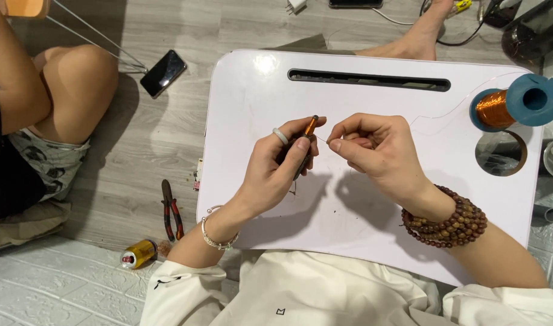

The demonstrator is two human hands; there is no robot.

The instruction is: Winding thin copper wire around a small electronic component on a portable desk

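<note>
A small copper-wound coil (308, 134) is gripped in the closed left hand (282, 166) above the middle of the white tray (252, 108). A thin wire (445, 111) is pinched between thumb and forefinger of the right hand (373, 151), just beside the coil tip; it is traced across the tray to the spool (514, 105) at the right edge, next to a round cup hole (499, 154). A slot (368, 79) is noted along the far edge. On the floor to the left, pliers (171, 211), a can (137, 253) and a phone (163, 72) are seen, well apart from the hands. Another person's knee (77, 72) lies beyond them.
</note>
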